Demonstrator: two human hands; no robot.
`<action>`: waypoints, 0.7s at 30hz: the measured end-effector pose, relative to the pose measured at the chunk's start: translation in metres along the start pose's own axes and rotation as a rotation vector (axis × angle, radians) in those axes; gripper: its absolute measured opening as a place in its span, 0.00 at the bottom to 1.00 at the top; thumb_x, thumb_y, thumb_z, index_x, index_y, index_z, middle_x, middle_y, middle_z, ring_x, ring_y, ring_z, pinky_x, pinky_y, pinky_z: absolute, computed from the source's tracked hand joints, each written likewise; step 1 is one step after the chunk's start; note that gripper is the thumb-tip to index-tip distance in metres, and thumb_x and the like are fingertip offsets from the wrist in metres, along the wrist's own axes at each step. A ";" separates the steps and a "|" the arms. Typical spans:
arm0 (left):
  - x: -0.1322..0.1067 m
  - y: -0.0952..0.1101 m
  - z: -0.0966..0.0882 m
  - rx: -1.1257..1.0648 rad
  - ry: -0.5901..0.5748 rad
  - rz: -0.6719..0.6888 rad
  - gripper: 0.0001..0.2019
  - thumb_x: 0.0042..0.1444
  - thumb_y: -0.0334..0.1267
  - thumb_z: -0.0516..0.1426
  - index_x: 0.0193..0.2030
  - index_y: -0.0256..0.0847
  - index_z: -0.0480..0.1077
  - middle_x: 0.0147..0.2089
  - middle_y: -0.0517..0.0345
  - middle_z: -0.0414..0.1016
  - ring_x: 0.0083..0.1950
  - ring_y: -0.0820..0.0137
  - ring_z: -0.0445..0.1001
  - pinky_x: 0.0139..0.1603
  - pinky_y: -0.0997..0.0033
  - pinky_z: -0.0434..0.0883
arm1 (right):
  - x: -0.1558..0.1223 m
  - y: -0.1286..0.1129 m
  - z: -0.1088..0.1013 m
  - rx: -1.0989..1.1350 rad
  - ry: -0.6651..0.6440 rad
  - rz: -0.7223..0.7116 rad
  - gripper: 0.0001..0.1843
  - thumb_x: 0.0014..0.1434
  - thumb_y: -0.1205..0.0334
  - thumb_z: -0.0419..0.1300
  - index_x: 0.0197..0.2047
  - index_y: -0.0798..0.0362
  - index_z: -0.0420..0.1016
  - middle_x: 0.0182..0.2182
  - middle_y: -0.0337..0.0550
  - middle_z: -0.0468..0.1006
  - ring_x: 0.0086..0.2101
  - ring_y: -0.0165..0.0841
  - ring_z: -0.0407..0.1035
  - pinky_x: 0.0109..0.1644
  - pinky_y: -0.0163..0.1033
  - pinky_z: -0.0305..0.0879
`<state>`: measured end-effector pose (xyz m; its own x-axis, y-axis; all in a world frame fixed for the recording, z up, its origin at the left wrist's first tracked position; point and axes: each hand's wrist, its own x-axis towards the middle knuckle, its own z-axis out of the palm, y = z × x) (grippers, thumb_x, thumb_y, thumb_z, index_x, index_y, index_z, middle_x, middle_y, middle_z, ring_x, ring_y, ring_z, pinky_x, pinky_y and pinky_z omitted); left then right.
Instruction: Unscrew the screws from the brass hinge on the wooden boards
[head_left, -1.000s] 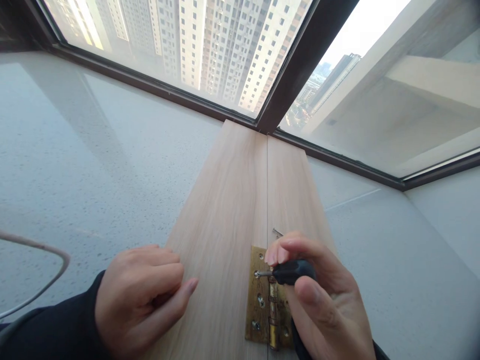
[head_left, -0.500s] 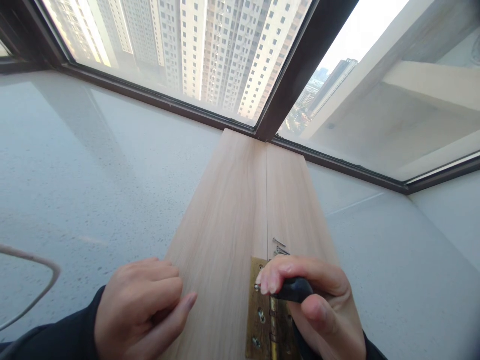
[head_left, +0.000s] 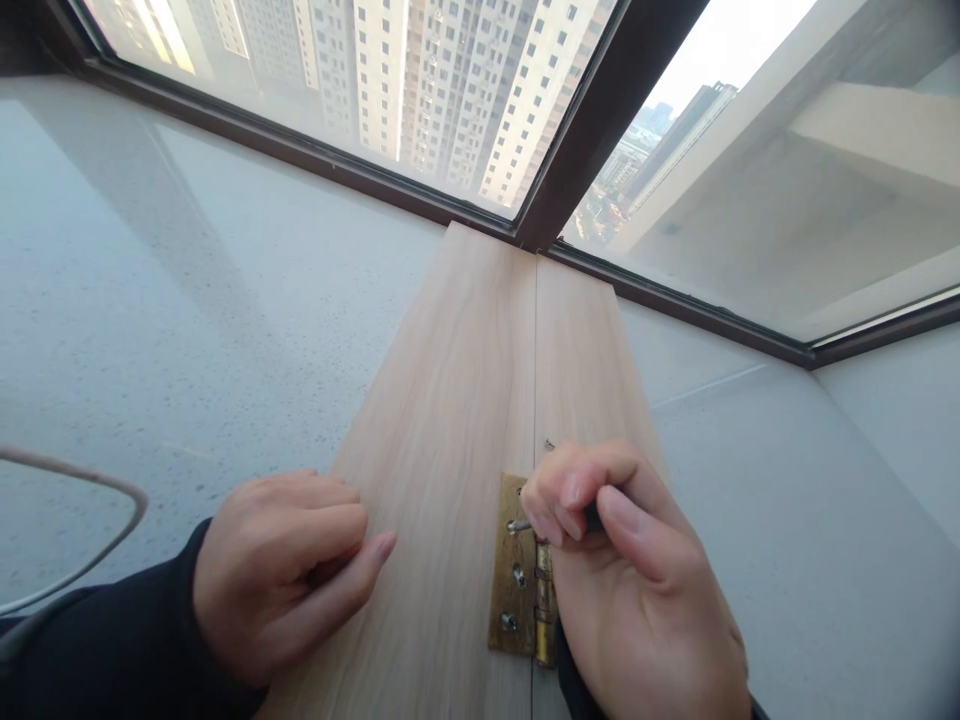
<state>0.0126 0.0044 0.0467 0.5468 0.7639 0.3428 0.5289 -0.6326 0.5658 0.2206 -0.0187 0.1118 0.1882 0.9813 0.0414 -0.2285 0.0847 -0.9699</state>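
Two hands: right hand [head_left: 637, 590] pinches a light, stiff black-handled screwdriver [head_left: 521, 524] by its handle. Left hand [head_left: 285, 570] rests fisted on pale wooden board [head_left: 450, 400].

My left hand [head_left: 281, 570] lies knuckles up, fingers loosely curled, thumb extended to the right. My right hand [head_left: 637, 590] is closed in a pinch, thumb against fingertips.

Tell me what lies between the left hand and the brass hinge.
Only bare wooden board separates the left hand from the hinge, as the head view shows; the right hand holds a screwdriver on it.
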 end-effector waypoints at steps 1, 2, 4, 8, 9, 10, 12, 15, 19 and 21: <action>0.000 0.000 0.000 0.000 0.000 -0.002 0.19 0.59 0.31 0.50 0.18 0.37 0.50 0.19 0.65 0.50 0.21 0.78 0.51 0.26 0.70 0.50 | 0.002 0.001 0.003 -0.012 0.010 0.000 0.07 0.55 0.61 0.58 0.26 0.51 0.70 0.20 0.35 0.62 0.23 0.27 0.56 0.25 0.34 0.53; 0.000 0.000 -0.001 0.001 0.003 -0.005 0.19 0.59 0.31 0.50 0.17 0.37 0.50 0.19 0.65 0.50 0.21 0.78 0.51 0.26 0.70 0.50 | 0.003 0.001 0.004 -0.011 0.009 0.000 0.08 0.54 0.61 0.59 0.24 0.51 0.67 0.18 0.33 0.60 0.21 0.26 0.53 0.23 0.34 0.50; 0.001 0.001 -0.001 0.000 0.006 -0.011 0.20 0.59 0.31 0.50 0.17 0.37 0.50 0.19 0.65 0.49 0.22 0.78 0.51 0.26 0.70 0.50 | 0.008 0.001 0.004 0.032 -0.050 0.004 0.15 0.54 0.60 0.58 0.20 0.52 0.60 0.14 0.31 0.53 0.17 0.24 0.46 0.21 0.34 0.43; 0.001 0.000 0.001 -0.006 0.012 -0.016 0.20 0.59 0.31 0.50 0.17 0.37 0.49 0.19 0.65 0.49 0.22 0.77 0.50 0.26 0.70 0.50 | 0.014 -0.003 -0.002 0.130 -0.285 0.074 0.15 0.53 0.54 0.56 0.21 0.51 0.59 0.13 0.29 0.48 0.16 0.23 0.42 0.21 0.35 0.42; 0.000 0.000 0.001 -0.010 0.013 -0.018 0.20 0.59 0.31 0.50 0.17 0.37 0.49 0.19 0.65 0.49 0.22 0.77 0.50 0.26 0.70 0.49 | 0.014 -0.003 -0.004 0.146 -0.299 0.096 0.12 0.53 0.55 0.56 0.23 0.51 0.61 0.14 0.29 0.49 0.17 0.24 0.43 0.22 0.35 0.44; 0.000 0.000 0.002 -0.014 0.014 -0.021 0.19 0.59 0.31 0.50 0.18 0.37 0.49 0.19 0.66 0.48 0.22 0.77 0.50 0.26 0.70 0.49 | 0.014 -0.003 -0.006 0.150 -0.286 0.106 0.10 0.53 0.56 0.55 0.25 0.50 0.63 0.15 0.30 0.52 0.18 0.25 0.46 0.23 0.35 0.47; -0.001 0.000 0.003 -0.023 0.017 -0.026 0.19 0.59 0.31 0.50 0.18 0.37 0.48 0.19 0.66 0.48 0.22 0.77 0.50 0.26 0.70 0.49 | 0.010 -0.002 -0.010 0.097 -0.224 0.079 0.07 0.55 0.58 0.56 0.28 0.50 0.67 0.20 0.34 0.62 0.23 0.28 0.55 0.28 0.37 0.55; -0.002 -0.001 0.003 -0.039 0.022 -0.030 0.19 0.59 0.31 0.50 0.19 0.37 0.48 0.20 0.65 0.48 0.22 0.77 0.49 0.26 0.69 0.49 | 0.000 0.000 -0.013 -0.050 -0.160 0.025 0.05 0.58 0.59 0.59 0.34 0.48 0.75 0.30 0.40 0.72 0.33 0.32 0.66 0.39 0.42 0.62; -0.001 0.000 0.001 -0.030 0.014 -0.020 0.19 0.59 0.31 0.50 0.18 0.37 0.49 0.19 0.66 0.48 0.22 0.78 0.50 0.26 0.69 0.49 | -0.007 0.004 -0.008 -0.064 -0.123 -0.008 0.10 0.63 0.57 0.54 0.37 0.47 0.76 0.25 0.39 0.71 0.29 0.31 0.66 0.34 0.40 0.62; 0.000 0.001 0.000 -0.017 0.009 -0.016 0.19 0.59 0.31 0.50 0.18 0.37 0.49 0.19 0.65 0.49 0.22 0.78 0.50 0.26 0.69 0.49 | -0.005 0.004 -0.003 0.014 -0.087 -0.017 0.13 0.62 0.57 0.53 0.30 0.49 0.73 0.18 0.34 0.61 0.21 0.27 0.57 0.25 0.36 0.55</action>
<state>0.0135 0.0041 0.0471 0.5320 0.7754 0.3403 0.5268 -0.6177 0.5839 0.2218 -0.0238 0.1070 0.1090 0.9909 0.0791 -0.2391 0.1034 -0.9655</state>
